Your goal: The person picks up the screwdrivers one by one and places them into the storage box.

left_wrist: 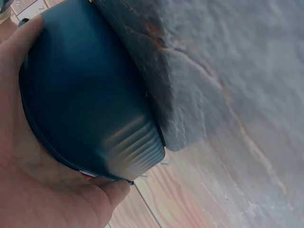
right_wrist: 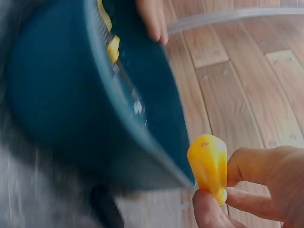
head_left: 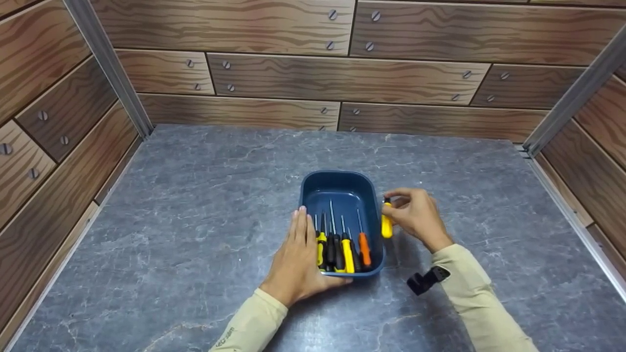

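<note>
A blue bin (head_left: 342, 183) stands on the table with several screwdrivers lying at its near end, among them an orange one (head_left: 365, 249) and a yellow one (head_left: 347, 254). My left hand (head_left: 296, 259) holds the bin's near left corner, thumb along the near wall and fingers along the left side; the left wrist view shows the bin's outer wall (left_wrist: 80, 90) within that hand. Just outside the right rim, my right hand (head_left: 418, 215) pinches a yellow-handled screwdriver (head_left: 387, 221) between thumb and fingers. Its rounded handle end (right_wrist: 207, 154) shows in the right wrist view; the fingers hide its shaft.
The grey marbled tabletop (head_left: 210, 171) extends around the bin. Wood-patterned panels (head_left: 342, 78) enclose it at the back and sides, with metal posts (head_left: 107, 68) at the corners. A black device (head_left: 428, 280) is strapped at the right wrist.
</note>
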Motion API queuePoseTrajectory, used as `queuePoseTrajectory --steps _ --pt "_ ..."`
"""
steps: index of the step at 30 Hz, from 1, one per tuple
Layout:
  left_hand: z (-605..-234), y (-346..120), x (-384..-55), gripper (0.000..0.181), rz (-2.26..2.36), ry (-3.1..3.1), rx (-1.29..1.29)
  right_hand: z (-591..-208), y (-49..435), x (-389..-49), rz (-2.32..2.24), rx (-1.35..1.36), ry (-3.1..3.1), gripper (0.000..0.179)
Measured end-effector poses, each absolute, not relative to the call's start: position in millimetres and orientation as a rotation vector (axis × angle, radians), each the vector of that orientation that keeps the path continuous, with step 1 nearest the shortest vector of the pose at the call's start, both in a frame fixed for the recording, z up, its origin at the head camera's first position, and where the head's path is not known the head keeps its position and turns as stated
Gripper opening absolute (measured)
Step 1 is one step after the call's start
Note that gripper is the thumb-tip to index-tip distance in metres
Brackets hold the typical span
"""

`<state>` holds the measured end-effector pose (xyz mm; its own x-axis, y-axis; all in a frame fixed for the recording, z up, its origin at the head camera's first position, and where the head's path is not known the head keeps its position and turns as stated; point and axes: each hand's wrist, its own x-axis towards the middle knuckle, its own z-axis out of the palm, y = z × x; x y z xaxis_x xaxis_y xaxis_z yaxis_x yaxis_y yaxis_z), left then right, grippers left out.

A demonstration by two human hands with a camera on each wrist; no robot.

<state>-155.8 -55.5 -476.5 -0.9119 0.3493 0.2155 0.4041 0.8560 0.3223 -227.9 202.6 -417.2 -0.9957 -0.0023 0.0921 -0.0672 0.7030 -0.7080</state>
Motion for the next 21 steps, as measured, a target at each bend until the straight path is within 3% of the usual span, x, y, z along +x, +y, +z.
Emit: queuePoseTrajectory --steps 21 --pt "-477 -56 -157 0.137 -0.505 -2.874 -0.595 -433 139 -216 1.030 0.434 -2.955 0.027"
